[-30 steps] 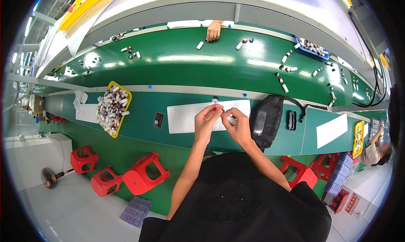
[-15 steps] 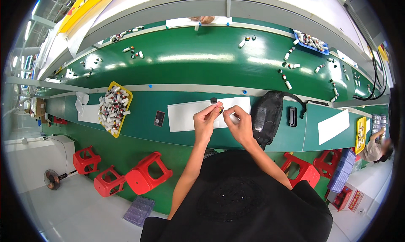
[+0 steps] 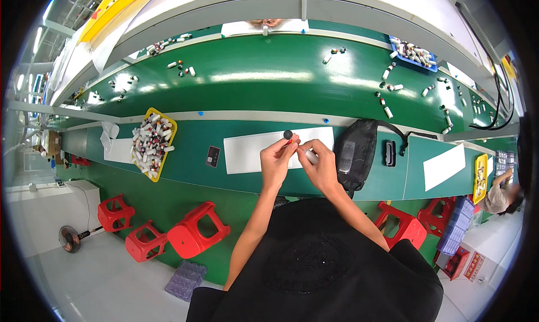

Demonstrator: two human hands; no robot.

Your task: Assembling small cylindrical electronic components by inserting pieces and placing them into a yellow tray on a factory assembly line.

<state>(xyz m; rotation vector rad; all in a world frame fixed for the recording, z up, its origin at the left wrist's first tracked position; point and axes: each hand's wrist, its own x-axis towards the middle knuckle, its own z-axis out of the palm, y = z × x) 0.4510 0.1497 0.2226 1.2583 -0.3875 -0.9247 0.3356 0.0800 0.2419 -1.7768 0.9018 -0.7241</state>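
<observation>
over the white sheet (image 3: 241, 153), pinching a small red piece (image 3: 289, 142) in the left grip (image 3: 274, 164), clasping a white bottle (image 3: 312, 158) in the right grip (image 3: 323, 169), with a black cap (image 3: 288, 134) just beyond the left; apparently fitting or separating small parts, next probably calling for steady, close control.

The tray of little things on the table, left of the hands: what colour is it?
The tray is yellow. It shows best in the head view.

The person wore a loose black fabric top (image 3: 359, 260) with short sleeves (image 3: 418, 266) and a round, textured, black chest emblem (image 3: 303, 266) showing small bright glints; slender forearms (image 3: 251, 226) were bare.
</observation>
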